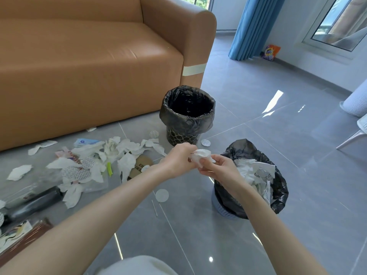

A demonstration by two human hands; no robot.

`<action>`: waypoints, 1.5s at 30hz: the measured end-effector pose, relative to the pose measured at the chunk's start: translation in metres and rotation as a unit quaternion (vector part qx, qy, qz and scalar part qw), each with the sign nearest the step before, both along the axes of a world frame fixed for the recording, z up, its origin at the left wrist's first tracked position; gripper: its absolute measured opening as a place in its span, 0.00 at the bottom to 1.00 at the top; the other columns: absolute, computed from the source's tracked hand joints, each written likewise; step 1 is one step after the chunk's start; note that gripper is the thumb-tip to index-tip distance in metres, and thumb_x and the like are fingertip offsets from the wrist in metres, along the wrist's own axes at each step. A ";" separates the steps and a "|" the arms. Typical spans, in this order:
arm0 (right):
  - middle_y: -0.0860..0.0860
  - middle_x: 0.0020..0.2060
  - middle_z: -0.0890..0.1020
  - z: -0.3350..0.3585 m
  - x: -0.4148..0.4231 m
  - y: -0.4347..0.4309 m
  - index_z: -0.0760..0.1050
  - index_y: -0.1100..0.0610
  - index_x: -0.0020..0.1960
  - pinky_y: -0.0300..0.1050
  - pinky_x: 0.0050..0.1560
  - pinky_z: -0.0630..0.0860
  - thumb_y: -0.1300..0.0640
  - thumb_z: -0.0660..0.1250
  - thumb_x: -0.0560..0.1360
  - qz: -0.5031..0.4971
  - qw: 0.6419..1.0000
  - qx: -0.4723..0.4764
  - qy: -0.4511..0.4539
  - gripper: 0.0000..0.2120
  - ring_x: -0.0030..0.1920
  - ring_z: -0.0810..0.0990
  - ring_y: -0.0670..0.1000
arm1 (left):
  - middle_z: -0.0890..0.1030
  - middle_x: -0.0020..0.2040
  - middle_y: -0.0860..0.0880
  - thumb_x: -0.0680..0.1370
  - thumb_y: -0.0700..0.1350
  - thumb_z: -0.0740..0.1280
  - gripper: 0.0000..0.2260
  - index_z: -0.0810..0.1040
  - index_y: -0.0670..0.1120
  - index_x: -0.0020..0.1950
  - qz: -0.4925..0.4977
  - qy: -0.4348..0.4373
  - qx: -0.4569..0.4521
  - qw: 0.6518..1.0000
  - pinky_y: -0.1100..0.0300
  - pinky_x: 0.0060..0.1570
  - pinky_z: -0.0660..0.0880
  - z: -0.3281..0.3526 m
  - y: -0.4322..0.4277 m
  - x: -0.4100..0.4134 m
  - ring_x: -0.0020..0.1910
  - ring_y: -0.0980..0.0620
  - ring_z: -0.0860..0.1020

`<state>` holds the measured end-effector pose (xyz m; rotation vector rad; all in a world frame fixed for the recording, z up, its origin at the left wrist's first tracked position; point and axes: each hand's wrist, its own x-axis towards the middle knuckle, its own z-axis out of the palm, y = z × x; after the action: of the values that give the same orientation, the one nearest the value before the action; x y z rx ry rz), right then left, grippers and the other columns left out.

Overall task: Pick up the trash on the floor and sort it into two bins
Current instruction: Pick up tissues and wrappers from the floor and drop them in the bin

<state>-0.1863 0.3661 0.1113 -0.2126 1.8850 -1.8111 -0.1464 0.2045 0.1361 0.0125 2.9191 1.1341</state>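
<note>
Just right of the frame's centre, the left hand point(178, 159) and the right hand point(220, 167) met on a crumpled white tissue point(202, 155). Both hands had their fingers curled onto it, pinching it between them. The tissue was held above the grey tiled floor point(258, 108), just left of the nearer bin point(248, 149).

That bin stood right of the hands, lined with a black bag over a blue basket base, and crumpled white paper point(256, 171) lay inside it. Directly above the hands in the picture stood the farther bin point(170, 114), also lined in black, with a patterned dark body. Its inside showed only dark liner.

To the left of the hands, torn white paper scraps point(119, 153) were scattered over the floor. Among them were a brown cardboard piece point(141, 165), a small green strip point(109, 169) and printed round discs. A plain white disc point(162, 195) and a thin stick point(154, 207) lay below the left forearm. At the lower left edge lay a dark bottle point(33, 203).

A tan sofa point(89, 66) filled the upper left, with a band of pale tape point(194, 69) on its arm. A blue curtain point(252, 26) hung at the upper right, with a colourful detergent bag point(272, 51) beside it.
</note>
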 end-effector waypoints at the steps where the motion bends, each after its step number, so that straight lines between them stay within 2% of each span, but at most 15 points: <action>1: 0.57 0.42 0.83 0.000 -0.002 0.002 0.79 0.64 0.50 0.40 0.47 0.81 0.61 0.70 0.74 -0.018 1.000 0.003 -0.004 0.07 0.42 0.82 0.50 | 0.74 0.44 0.50 0.72 0.41 0.70 0.06 0.74 0.46 0.45 -0.001 0.004 0.012 1.000 0.58 0.40 0.70 -0.002 0.000 -0.001 0.42 0.47 0.75; 4: 0.57 0.41 0.83 -0.003 -0.014 0.019 0.79 0.65 0.50 0.39 0.42 0.82 0.61 0.70 0.74 -0.087 0.995 0.047 -0.001 0.08 0.38 0.82 0.50 | 0.75 0.50 0.52 0.73 0.39 0.70 0.15 0.73 0.47 0.58 0.011 -0.005 0.042 0.999 0.61 0.42 0.72 -0.005 -0.001 -0.001 0.43 0.51 0.77; 6: 0.55 0.40 0.83 -0.008 -0.025 0.042 0.80 0.60 0.47 0.46 0.45 0.82 0.59 0.70 0.74 -0.131 0.975 0.169 0.066 0.05 0.37 0.83 0.51 | 0.75 0.51 0.52 0.74 0.39 0.68 0.15 0.73 0.47 0.59 0.012 -0.006 0.046 0.999 0.62 0.42 0.72 -0.007 -0.004 -0.002 0.42 0.51 0.77; 8: 0.54 0.39 0.83 -0.016 -0.035 0.065 0.80 0.55 0.43 0.53 0.48 0.78 0.57 0.67 0.74 -0.156 0.919 0.330 0.148 0.04 0.44 0.83 0.56 | 0.76 0.52 0.52 0.75 0.39 0.67 0.13 0.74 0.47 0.59 0.016 -0.011 0.048 0.999 0.63 0.41 0.70 -0.009 -0.009 -0.003 0.42 0.52 0.76; 11: 0.56 0.60 0.79 -0.036 -0.043 0.087 0.74 0.55 0.64 0.51 0.61 0.69 0.58 0.64 0.75 -0.092 0.839 0.503 0.184 0.17 0.63 0.73 0.60 | 0.76 0.52 0.51 0.76 0.39 0.66 0.12 0.74 0.47 0.59 0.021 -0.015 0.044 0.999 0.63 0.40 0.69 -0.014 -0.014 -0.005 0.42 0.53 0.76; 13: 0.55 0.68 0.71 -0.047 -0.042 0.089 0.68 0.53 0.70 0.52 0.67 0.62 0.56 0.65 0.75 -0.069 0.811 0.543 0.208 0.24 0.68 0.65 0.61 | 0.76 0.52 0.51 0.76 0.39 0.66 0.12 0.74 0.47 0.58 0.026 -0.016 0.043 0.999 0.63 0.42 0.70 -0.015 -0.017 -0.005 0.43 0.53 0.76; 16: 0.53 0.64 0.73 -0.053 -0.030 0.075 0.73 0.53 0.66 0.51 0.63 0.66 0.54 0.65 0.76 -0.076 0.805 0.523 0.268 0.19 0.66 0.67 0.58 | 0.77 0.53 0.49 0.76 0.40 0.65 0.11 0.75 0.47 0.58 0.034 -0.020 0.041 0.998 0.61 0.43 0.72 -0.018 -0.023 -0.005 0.45 0.52 0.77; 19: 0.48 0.56 0.80 -0.062 -0.015 0.060 0.78 0.52 0.60 0.49 0.55 0.74 0.46 0.66 0.74 -0.012 0.817 0.521 0.245 0.18 0.61 0.76 0.54 | 0.77 0.53 0.49 0.77 0.40 0.65 0.10 0.74 0.46 0.58 0.042 -0.028 0.041 0.998 0.60 0.44 0.74 -0.022 -0.031 -0.003 0.45 0.51 0.77; 23: 0.54 0.41 0.82 -0.080 -0.007 0.052 0.78 0.57 0.44 0.50 0.46 0.77 0.56 0.64 0.73 0.027 0.823 0.536 0.189 0.05 0.45 0.78 0.58 | 0.77 0.54 0.48 0.78 0.42 0.65 0.10 0.74 0.46 0.58 0.051 -0.038 0.035 0.997 0.57 0.49 0.76 -0.024 -0.040 0.000 0.49 0.50 0.78; 25: 0.55 0.38 0.81 -0.084 -0.008 0.047 0.78 0.58 0.42 0.50 0.45 0.77 0.59 0.64 0.72 0.015 0.837 0.518 0.177 0.05 0.43 0.79 0.58 | 0.77 0.54 0.48 0.78 0.41 0.64 0.10 0.74 0.47 0.59 0.056 -0.042 0.029 0.997 0.58 0.49 0.75 -0.025 -0.046 0.001 0.49 0.50 0.78; 28: 0.53 0.42 0.84 -0.085 -0.015 0.038 0.81 0.57 0.48 0.47 0.47 0.75 0.59 0.66 0.73 0.023 0.858 0.481 0.177 0.07 0.47 0.80 0.56 | 0.77 0.55 0.48 0.78 0.42 0.63 0.11 0.74 0.46 0.60 0.066 -0.057 0.029 0.996 0.60 0.47 0.73 -0.026 -0.056 0.002 0.49 0.51 0.78; 32: 0.52 0.39 0.83 -0.083 -0.024 0.015 0.80 0.55 0.46 0.45 0.45 0.74 0.59 0.67 0.74 0.046 0.865 0.458 0.199 0.04 0.46 0.80 0.56 | 0.76 0.54 0.49 0.78 0.41 0.63 0.11 0.73 0.46 0.61 0.093 -0.078 0.040 0.992 0.57 0.50 0.74 -0.031 -0.075 0.005 0.50 0.51 0.77; 37: 0.49 0.59 0.76 -0.074 -0.026 -0.031 0.71 0.49 0.67 0.50 0.49 0.73 0.47 0.68 0.74 -0.001 0.793 0.517 0.322 0.23 0.61 0.69 0.55 | 0.77 0.55 0.48 0.77 0.40 0.62 0.12 0.73 0.46 0.61 0.137 -0.098 0.011 0.986 0.60 0.50 0.71 -0.051 -0.110 0.008 0.50 0.52 0.74; 41: 0.48 0.56 0.78 -0.079 -0.031 -0.073 0.75 0.51 0.63 0.49 0.50 0.74 0.49 0.66 0.76 0.013 0.804 0.446 0.392 0.17 0.59 0.72 0.52 | 0.77 0.56 0.48 0.78 0.41 0.62 0.13 0.73 0.45 0.62 0.169 -0.123 -0.010 0.978 0.58 0.51 0.73 -0.071 -0.136 0.015 0.52 0.51 0.76; 45: 0.48 0.56 0.78 -0.111 -0.036 -0.118 0.74 0.50 0.62 0.48 0.51 0.75 0.51 0.64 0.76 0.097 0.830 0.435 0.336 0.15 0.58 0.76 0.51 | 0.76 0.57 0.48 0.78 0.41 0.61 0.13 0.72 0.46 0.63 0.197 -0.150 -0.015 0.969 0.57 0.52 0.74 -0.101 -0.164 0.026 0.53 0.51 0.76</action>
<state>-0.2225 0.2477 -0.0001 -0.7321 2.8300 -0.6025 -0.1202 0.0410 0.0347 -0.7020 2.7282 1.0172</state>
